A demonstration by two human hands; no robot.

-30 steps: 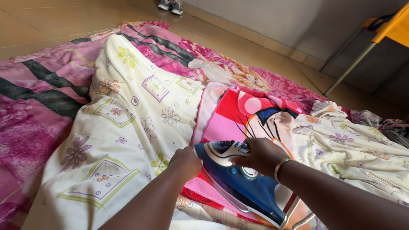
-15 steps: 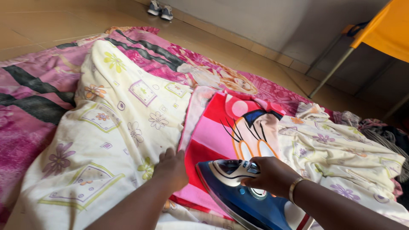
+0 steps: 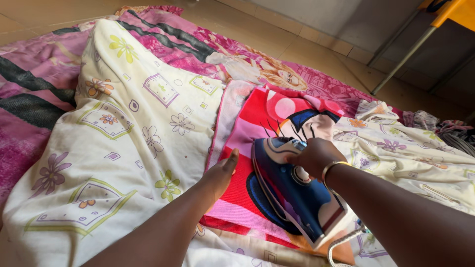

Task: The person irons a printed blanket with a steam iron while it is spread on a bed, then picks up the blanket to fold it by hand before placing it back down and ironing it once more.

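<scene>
My right hand [image 3: 314, 156], with a gold bangle at the wrist, grips the handle of a blue and white steam iron [image 3: 292, 187]. The iron rests on a red and pink cartoon-print cloth [image 3: 257, 123] spread flat in front of me. My left hand [image 3: 219, 173] lies flat with fingers together on the left edge of that cloth, just left of the iron's nose. The cloth sits on a cream sheet with flower and square prints [image 3: 128, 133].
A pink and black patterned blanket [image 3: 29, 99] covers the tiled floor under everything. Crumpled cream fabric [image 3: 410, 153] lies at the right. Metal legs of a yellow chair [image 3: 396, 64] stand at the upper right near the wall. The iron's cord [image 3: 341, 244] trails at the bottom.
The iron has slid forward up the cartoon cloth. My left hand moved from the cream sheet's edge onto the red and pink cloth, palm down.
</scene>
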